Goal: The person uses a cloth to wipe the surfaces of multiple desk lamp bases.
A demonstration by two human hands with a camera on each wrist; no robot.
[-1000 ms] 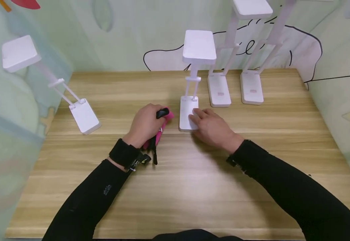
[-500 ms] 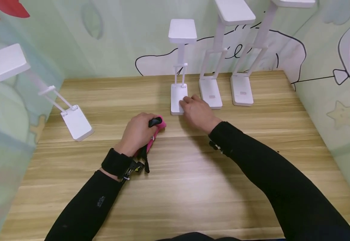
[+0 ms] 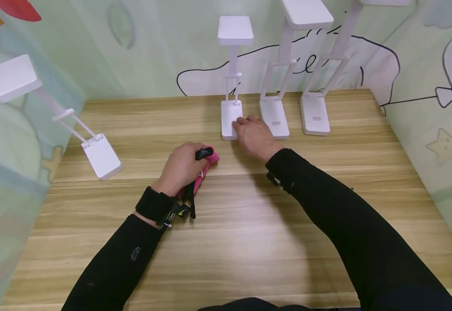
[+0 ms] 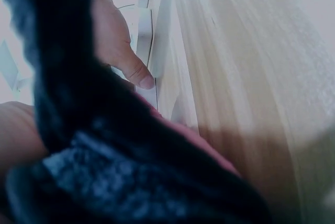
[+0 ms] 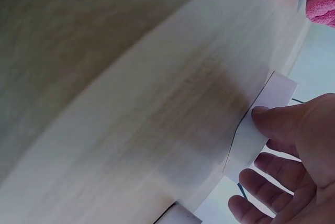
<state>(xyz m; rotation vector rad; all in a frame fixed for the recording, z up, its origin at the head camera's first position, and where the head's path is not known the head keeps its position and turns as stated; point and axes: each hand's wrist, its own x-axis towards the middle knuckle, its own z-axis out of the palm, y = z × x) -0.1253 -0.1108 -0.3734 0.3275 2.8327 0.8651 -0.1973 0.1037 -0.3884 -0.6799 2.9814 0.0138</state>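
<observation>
A white folding desk lamp (image 3: 231, 119) stands upright near the back of the table. My right hand (image 3: 254, 138) grips the front right edge of its base, thumb on the end face and a fingertip on top. In the right wrist view, the thumb (image 5: 280, 122) lies on the white base (image 5: 267, 101), with the other fingers curled beside it. My left hand (image 3: 183, 164) holds a bunched pink terry cloth (image 3: 212, 158) low over the table. A black rounded end (image 3: 204, 153) sticks out at the thumb, and a dark strap hangs below.
Two more white lamps stand to the right, one close beside (image 3: 274, 119) and one farther along (image 3: 315, 114). Another lamp (image 3: 101, 157) stands angled at the far left. Patterned walls border the wooden table (image 3: 226, 259) at the back and sides.
My right hand has pushed the lamp backward, so its base front is now about level with the two lamps on the right. My left hand keeps its hold on the pink cloth.
</observation>
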